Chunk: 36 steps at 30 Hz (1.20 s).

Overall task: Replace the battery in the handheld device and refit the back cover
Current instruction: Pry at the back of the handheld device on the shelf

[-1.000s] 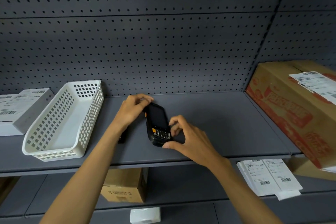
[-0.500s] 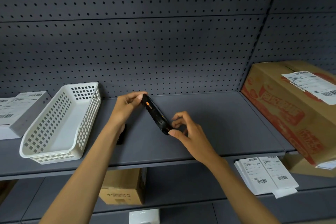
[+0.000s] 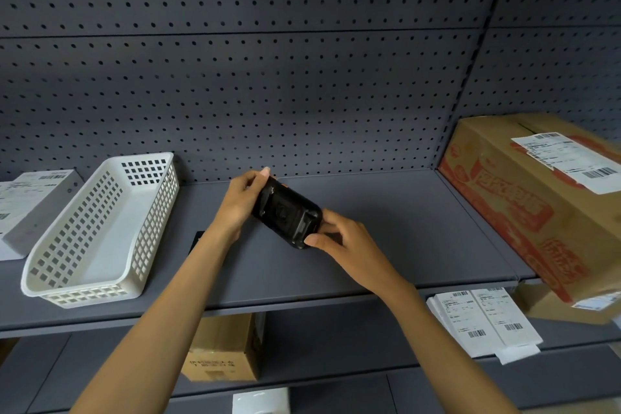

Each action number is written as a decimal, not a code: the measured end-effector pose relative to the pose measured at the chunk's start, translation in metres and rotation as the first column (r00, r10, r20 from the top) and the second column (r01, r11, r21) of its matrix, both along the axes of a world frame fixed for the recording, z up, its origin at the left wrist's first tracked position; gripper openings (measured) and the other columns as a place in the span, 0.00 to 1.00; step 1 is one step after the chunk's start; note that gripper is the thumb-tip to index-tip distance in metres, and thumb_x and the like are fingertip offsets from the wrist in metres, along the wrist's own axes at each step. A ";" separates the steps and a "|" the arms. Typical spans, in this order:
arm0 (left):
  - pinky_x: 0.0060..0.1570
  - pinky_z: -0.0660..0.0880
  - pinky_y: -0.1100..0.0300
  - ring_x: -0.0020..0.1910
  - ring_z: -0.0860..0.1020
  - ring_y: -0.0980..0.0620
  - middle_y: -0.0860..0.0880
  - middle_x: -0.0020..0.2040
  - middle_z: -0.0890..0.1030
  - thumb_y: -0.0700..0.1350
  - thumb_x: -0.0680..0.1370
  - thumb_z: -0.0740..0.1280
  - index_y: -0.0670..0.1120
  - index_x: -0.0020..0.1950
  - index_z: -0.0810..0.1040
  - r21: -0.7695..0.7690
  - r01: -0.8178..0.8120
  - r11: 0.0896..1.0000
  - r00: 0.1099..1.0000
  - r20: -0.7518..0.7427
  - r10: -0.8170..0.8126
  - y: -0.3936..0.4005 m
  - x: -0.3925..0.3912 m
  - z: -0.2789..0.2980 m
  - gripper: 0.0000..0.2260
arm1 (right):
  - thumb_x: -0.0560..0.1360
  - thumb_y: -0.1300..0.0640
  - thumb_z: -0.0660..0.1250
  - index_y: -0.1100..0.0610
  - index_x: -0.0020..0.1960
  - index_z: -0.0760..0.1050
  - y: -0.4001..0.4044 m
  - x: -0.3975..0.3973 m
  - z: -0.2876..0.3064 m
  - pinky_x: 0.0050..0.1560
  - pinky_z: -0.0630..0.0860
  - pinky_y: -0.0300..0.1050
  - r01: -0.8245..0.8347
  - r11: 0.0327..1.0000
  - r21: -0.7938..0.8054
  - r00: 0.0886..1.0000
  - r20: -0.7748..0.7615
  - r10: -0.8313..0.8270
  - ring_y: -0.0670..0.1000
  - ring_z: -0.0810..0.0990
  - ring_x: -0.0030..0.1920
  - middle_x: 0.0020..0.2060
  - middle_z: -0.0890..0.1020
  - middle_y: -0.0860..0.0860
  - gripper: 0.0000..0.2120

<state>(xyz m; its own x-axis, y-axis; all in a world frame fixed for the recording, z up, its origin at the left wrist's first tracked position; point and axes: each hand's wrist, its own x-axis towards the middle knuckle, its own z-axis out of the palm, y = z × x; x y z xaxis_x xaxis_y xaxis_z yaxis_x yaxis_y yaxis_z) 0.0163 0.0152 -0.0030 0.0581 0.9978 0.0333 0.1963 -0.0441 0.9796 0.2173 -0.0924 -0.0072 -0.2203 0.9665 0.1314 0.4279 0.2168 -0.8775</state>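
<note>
The black handheld device (image 3: 286, 212) is held just above the grey shelf (image 3: 386, 239), turned so its glossy back faces me, with an orange button showing at its far edge. My left hand (image 3: 242, 202) grips its far end. My right hand (image 3: 339, 242) holds the near end between thumb and fingers. A small flat black object (image 3: 196, 240) lies on the shelf, mostly hidden behind my left forearm.
A white perforated basket (image 3: 100, 232) stands on the shelf at left, a white labelled box (image 3: 30, 208) beyond it. A large printed cardboard box (image 3: 537, 205) fills the right end. Below are a small cardboard box (image 3: 223, 350) and labelled white parcels (image 3: 484, 319).
The device was screen-up, then rolled onto its edge, and now shows its back. Both hands kept hold of its ends and lifted it slightly off the shelf.
</note>
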 end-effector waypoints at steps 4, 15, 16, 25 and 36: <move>0.56 0.78 0.50 0.50 0.83 0.45 0.43 0.47 0.85 0.59 0.78 0.64 0.46 0.48 0.84 0.020 0.035 0.999 0.993 -0.113 -0.033 0.005 0.001 -0.003 0.18 | 0.67 0.38 0.72 0.45 0.52 0.78 0.003 -0.001 0.003 0.49 0.79 0.47 0.080 0.996 0.050 0.978 0.187 -0.088 0.39 0.80 0.48 0.46 0.83 0.39 0.18; 0.40 0.74 0.70 0.42 0.82 0.54 0.47 0.41 0.86 0.52 0.78 0.68 0.44 0.41 0.85 0.173 0.060 0.983 0.928 -0.374 0.009 0.009 0.009 0.004 0.13 | 0.65 0.42 0.76 0.41 0.74 0.60 -0.007 -0.020 -0.013 0.59 0.72 0.47 0.103 0.982 0.158 0.903 0.400 -0.159 0.44 0.66 0.68 0.68 0.70 0.40 0.42; 0.39 0.74 0.69 0.42 0.82 0.53 0.46 0.41 0.86 0.53 0.78 0.67 0.45 0.41 0.85 0.164 0.060 0.985 0.928 -0.371 0.005 0.009 0.010 0.003 0.14 | 0.65 0.41 0.76 0.41 0.74 0.60 -0.008 -0.022 -0.015 0.59 0.73 0.47 0.108 0.981 0.161 0.908 0.386 -0.164 0.44 0.66 0.68 0.68 0.69 0.40 0.42; 0.59 0.74 0.60 0.52 0.82 0.55 0.50 0.48 0.86 0.58 0.82 0.56 0.49 0.49 0.86 0.011 0.097 0.995 0.972 -0.216 -0.092 0.004 0.014 -0.013 0.21 | 0.64 0.38 0.75 0.43 0.73 0.60 -0.015 -0.031 -0.023 0.61 0.75 0.51 0.141 0.976 0.167 0.910 0.366 -0.194 0.45 0.68 0.67 0.66 0.70 0.42 0.42; 0.66 0.71 0.52 0.58 0.79 0.51 0.51 0.55 0.83 0.52 0.83 0.52 0.53 0.57 0.81 -0.009 0.246 0.969 0.944 -0.223 -0.241 -0.004 0.003 -0.022 0.17 | 0.65 0.39 0.75 0.44 0.71 0.62 -0.014 -0.030 -0.026 0.65 0.71 0.51 0.099 0.983 0.153 0.922 0.357 -0.148 0.46 0.69 0.65 0.65 0.69 0.43 0.39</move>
